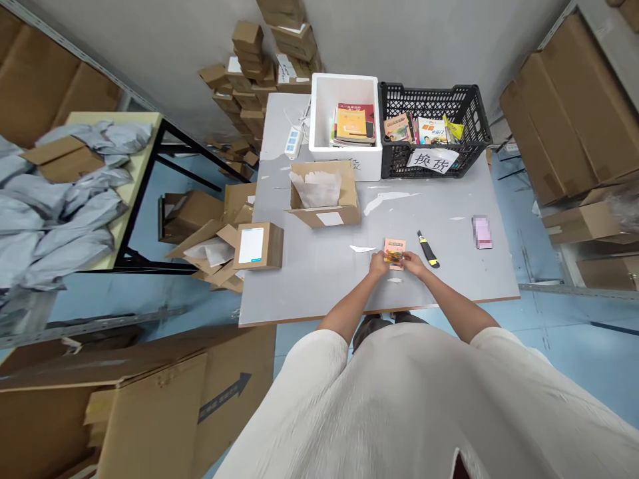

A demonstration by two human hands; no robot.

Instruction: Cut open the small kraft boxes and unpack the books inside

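Observation:
Near the front edge of the grey table, my left hand [379, 263] and my right hand [413, 263] grip a small book [395, 245] from both sides. Its cover is pinkish-orange with a darker picture across the middle. My fingers are closed on its edges, though the fingertips are too small to make out fully. Just right of my right hand lies a black and yellow utility knife [428, 249]. Left of my hands, a torn scrap of white paper [362, 249] rests on the tabletop.
An open cardboard box [325, 217] with packing paper, a closed carton [259, 246] and a pink phone-like object [482, 233] stand on the table [309, 286]. Behind are a white foam bin [344, 83] and black crate [434, 96] holding books. A power strip [293, 142] lies at left.

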